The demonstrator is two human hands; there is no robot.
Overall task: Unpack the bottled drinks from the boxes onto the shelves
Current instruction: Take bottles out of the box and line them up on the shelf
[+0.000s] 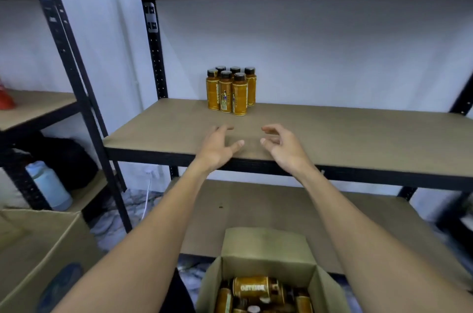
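Only the head view is given. Seen from there, a cluster of bottled drinks (231, 91) stands upright on the middle shelf (332, 133), toward its back and left of its centre; I count six, packed close together. Over the front edge of that shelf hover the left hand (220, 145) and the right hand (281, 145), near each other and short of the cluster. Both are empty, the left with fingers spread and the right with fingers loosely bent around nothing. Below the shelf's front edge sits an open box (266, 256) with more bottles (252, 287) lying inside; how many is hidden. Another box (38, 248) sits lower left of the shelf, contents unseen. By my reading, the unpacking is at an early stage, with most of the shelf bare.
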